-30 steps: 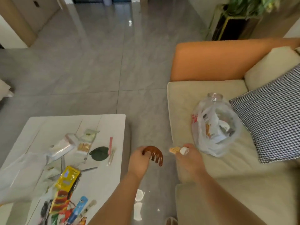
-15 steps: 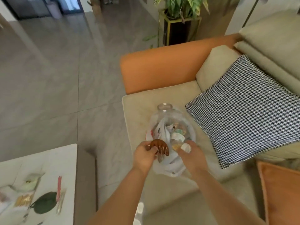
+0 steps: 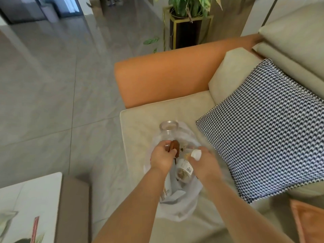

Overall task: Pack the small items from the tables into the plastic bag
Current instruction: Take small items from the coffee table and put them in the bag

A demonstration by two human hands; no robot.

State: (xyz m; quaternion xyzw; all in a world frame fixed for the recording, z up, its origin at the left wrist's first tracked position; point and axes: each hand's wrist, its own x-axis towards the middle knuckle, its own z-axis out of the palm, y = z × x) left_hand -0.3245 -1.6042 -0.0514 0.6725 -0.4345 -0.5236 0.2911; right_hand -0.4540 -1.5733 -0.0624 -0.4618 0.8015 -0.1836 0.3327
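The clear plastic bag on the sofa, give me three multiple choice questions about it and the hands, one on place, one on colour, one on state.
1. Where does the clear plastic bag lie?
A. on the beige sofa seat
B. on the white table
C. on the floor

2. What colour is the claw hair clip in the left hand?
A. green
B. brown
C. blue

3. What is the right hand doing?
A. hanging open and holding nothing
B. pressing flat on the checked cushion
C. holding a small white-capped bottle over the bag

Answers: 1 A, the bag rests on the beige sofa seat; 2 B, the clip is glossy brown; 3 C, its fingers curl round the bottle above the bag's opening.
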